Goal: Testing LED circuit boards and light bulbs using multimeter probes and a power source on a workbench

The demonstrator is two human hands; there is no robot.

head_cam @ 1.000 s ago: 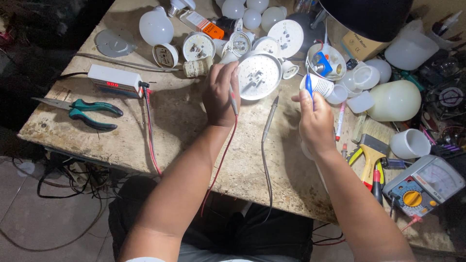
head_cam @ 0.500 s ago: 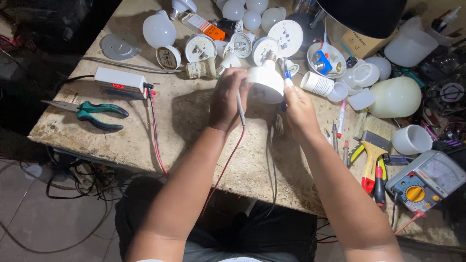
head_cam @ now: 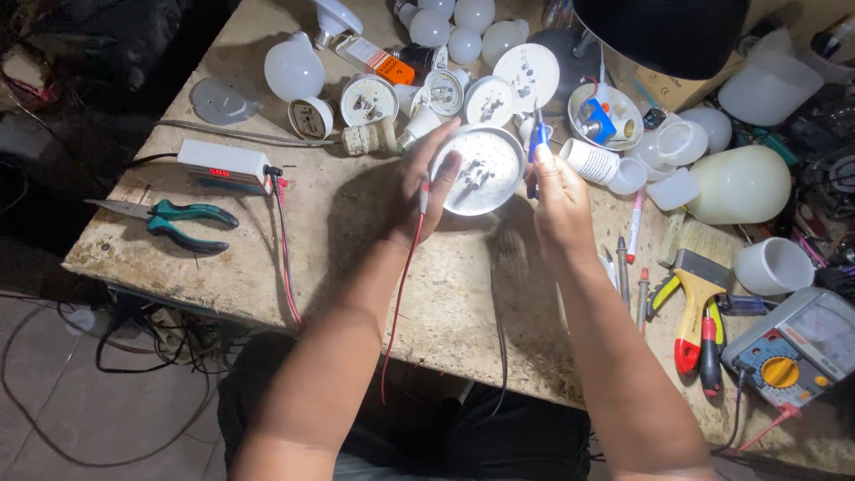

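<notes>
Over the tabletop (head_cam: pixel 356 258), left hand (head_cam: pixel 427 183) grips a red probe against the round LED plate (head_cam: pixel 485 169); right hand (head_cam: pixel 557 196) pinches a blue probe; a white bowl (head_cam: pixel 583 111) holds a blue part.

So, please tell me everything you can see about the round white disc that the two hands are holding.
The round white disc is a flat circular plate, metal or plastic by its look, dotted with small spots and bearing a few small parts near its middle. It is held tilted above the worn tabletop, face toward the camera. The left hand grips its left edge and also holds a red probe lead. The right hand is at its right edge, holding a blue-tipped tool.
</notes>
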